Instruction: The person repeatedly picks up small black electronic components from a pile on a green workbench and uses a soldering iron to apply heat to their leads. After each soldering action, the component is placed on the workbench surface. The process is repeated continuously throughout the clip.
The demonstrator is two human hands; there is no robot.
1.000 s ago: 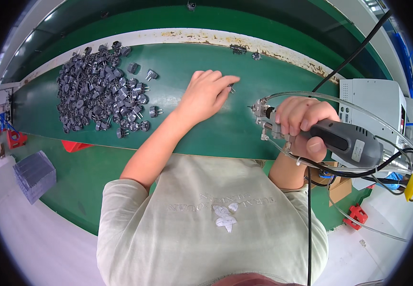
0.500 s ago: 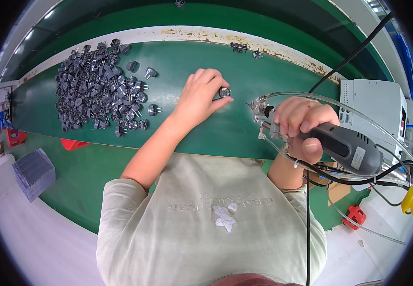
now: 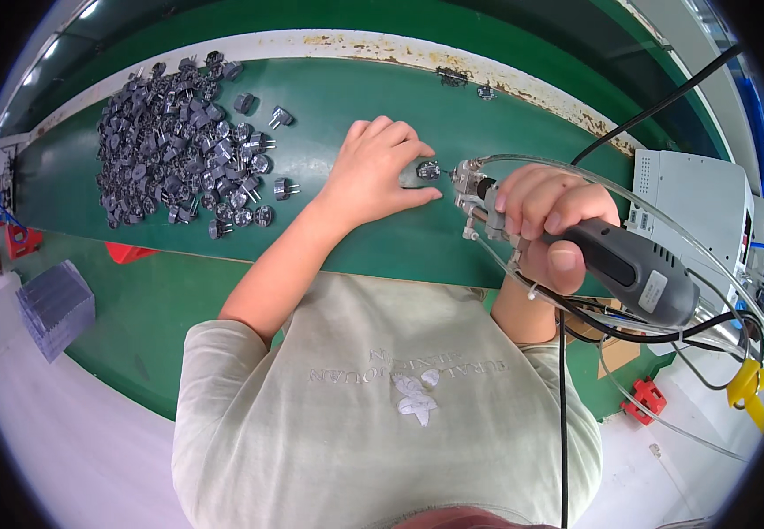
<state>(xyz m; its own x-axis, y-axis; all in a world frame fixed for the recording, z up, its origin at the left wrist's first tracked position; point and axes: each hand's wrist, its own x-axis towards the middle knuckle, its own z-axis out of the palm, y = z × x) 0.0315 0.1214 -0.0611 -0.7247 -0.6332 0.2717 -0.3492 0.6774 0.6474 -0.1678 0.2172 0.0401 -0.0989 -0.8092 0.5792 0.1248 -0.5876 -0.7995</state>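
My left hand (image 3: 373, 172) rests on the green belt (image 3: 338, 97) and pinches a small grey plug part (image 3: 426, 171) between thumb and fingers. My right hand (image 3: 550, 220) grips a grey electric screwdriver (image 3: 629, 264) with clear tubes and a black cable. The tool's metal tip (image 3: 468, 181) points left, close beside the plug part. A large heap of similar grey plug parts (image 3: 170, 150) lies on the belt to the left of my left hand, with a few loose ones near it.
A white-grey control box (image 3: 691, 203) stands to the right. Two small dark parts (image 3: 461, 81) lie at the belt's far edge. A grey ribbed block (image 3: 56, 304) and red pieces (image 3: 126, 253) sit at lower left. A red clip (image 3: 647, 401) and yellow tag (image 3: 752, 388) lie at right.
My left hand picked up a plug part from the belt and drew it right toward the screwdriver tip. My right hand with the tool stayed nearly in place.
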